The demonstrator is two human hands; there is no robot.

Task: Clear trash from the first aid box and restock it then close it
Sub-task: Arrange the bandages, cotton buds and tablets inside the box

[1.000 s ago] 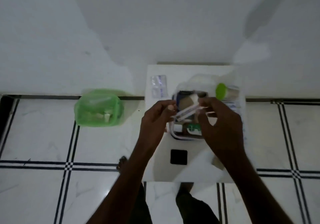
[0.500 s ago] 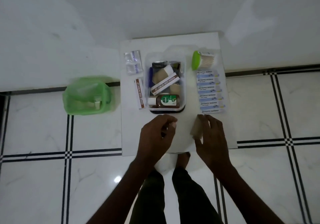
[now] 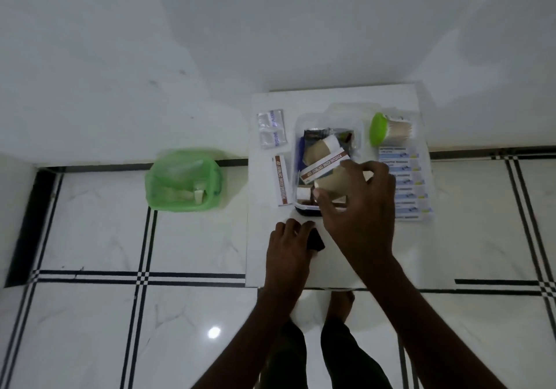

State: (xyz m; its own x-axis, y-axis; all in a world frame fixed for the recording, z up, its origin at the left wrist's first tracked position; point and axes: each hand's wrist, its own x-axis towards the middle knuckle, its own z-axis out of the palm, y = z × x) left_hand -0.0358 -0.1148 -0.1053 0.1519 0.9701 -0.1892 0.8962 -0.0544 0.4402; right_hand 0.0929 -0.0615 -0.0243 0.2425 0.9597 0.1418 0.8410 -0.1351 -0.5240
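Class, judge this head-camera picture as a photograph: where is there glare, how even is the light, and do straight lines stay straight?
Head view: dim, bluish light; a glare spot on the floor tile; the tile lines bow outward from wide-angle distortion; the right hand over the first aid box looks slightly soft.

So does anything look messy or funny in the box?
A little. The white and brown ointment carton lies slantwise on top of the other things in the first aid box instead of sitting flat. The right hand is over the box holding a tan roll. Nothing looks spilled or broken.
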